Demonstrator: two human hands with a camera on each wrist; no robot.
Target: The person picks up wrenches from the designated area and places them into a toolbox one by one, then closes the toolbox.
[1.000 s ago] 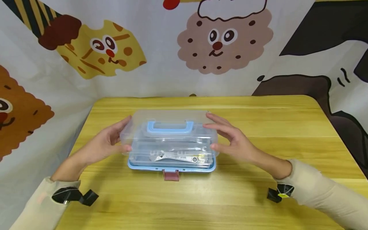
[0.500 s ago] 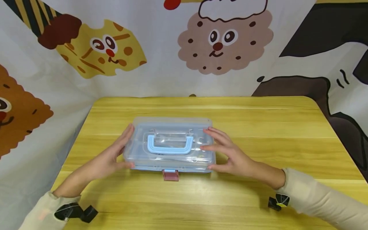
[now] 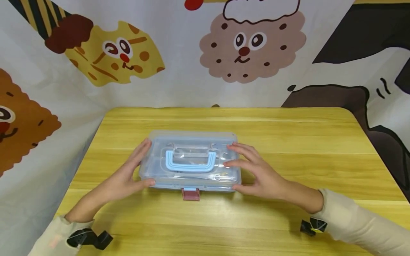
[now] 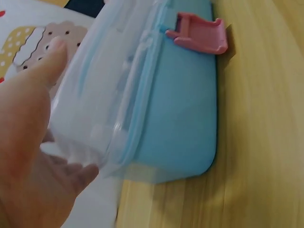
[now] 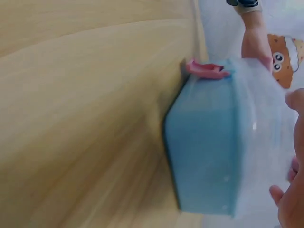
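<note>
A plastic storage box with a pale blue base (image 4: 183, 109) and a clear lid (image 3: 192, 138) stands on the table, lid down. Its light blue handle (image 3: 190, 167) lies folded toward the front. The pink latch (image 3: 190, 195) sticks outward at the front, unfastened. Through the lid shows the ring end of a silvery tool (image 3: 216, 177). My left hand (image 3: 123, 182) spans the lid's left end, thumb near the front corner, fingers near the back. At the right end, my right hand (image 3: 261, 176) has spread fingers at the lid's top and thumb near the front corner.
The wooden table (image 3: 288, 135) has a rounded far edge. Behind it hangs a white cloth (image 3: 179, 46) printed with cartoon biscuits. A small black device (image 3: 89, 239) is strapped to each sleeve near the wrist.
Between my hands, the lid has come down from raised to resting on the base, the handle tipping forward. Both hands moved down and nearer with it. In the last half second little moved.
</note>
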